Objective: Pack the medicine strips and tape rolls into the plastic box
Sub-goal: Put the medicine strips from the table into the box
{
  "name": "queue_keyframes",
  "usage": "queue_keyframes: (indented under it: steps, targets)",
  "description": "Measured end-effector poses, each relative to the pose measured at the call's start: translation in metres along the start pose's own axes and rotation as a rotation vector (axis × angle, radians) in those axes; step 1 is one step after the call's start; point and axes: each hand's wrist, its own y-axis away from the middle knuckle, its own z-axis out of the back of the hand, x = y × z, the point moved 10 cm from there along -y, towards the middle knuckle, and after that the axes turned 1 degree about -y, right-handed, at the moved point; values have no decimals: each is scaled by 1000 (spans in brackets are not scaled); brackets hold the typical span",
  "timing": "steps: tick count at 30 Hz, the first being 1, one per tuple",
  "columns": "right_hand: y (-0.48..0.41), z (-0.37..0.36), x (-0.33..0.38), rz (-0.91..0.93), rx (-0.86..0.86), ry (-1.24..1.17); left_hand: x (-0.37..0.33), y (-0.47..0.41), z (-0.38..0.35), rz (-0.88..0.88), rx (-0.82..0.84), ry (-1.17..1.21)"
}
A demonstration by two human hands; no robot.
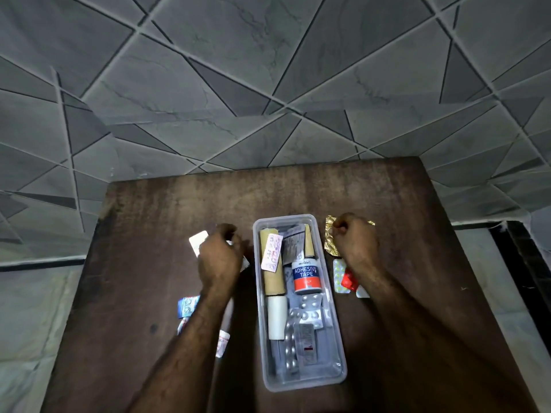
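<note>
A clear plastic box (340, 347) stands in the middle of the dark wooden table (149, 222). Inside lie brown and white tape rolls (269, 281), an adhesive tape spool (306, 277), a pink strip and several silver medicine strips (293, 344). My left hand (220, 257) is left of the box, its fingers curled over a white strip (198, 241). My right hand (353, 242) is right of the box, fingers closed on a gold foil strip (330, 239). Red and white strips (343, 278) lie under my right wrist.
A blue strip (186, 305) and pink-white strips (222, 342) lie on the table beside my left forearm. The table's far edge meets a grey tiled wall (268, 84). Pale floor shows on both sides of the table.
</note>
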Motion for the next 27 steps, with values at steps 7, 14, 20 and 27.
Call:
queue_keyframes:
  steps: [7, 14, 20, 27]
  targets:
    - [-17, -15, -90, -222, 56, 43, 98, -27, -6, 228, 36, -212]
    - [-24, -24, -103, -277, -13, 95, 100, -34, -11, 273, 14, -195]
    - [-39, -47, -137, -349, 75, -44, 101, -31, -4, 268, 0, -82]
    - [-20, -21, -120, -467, 0, -509, 87, -20, 16, 253, -13, 36]
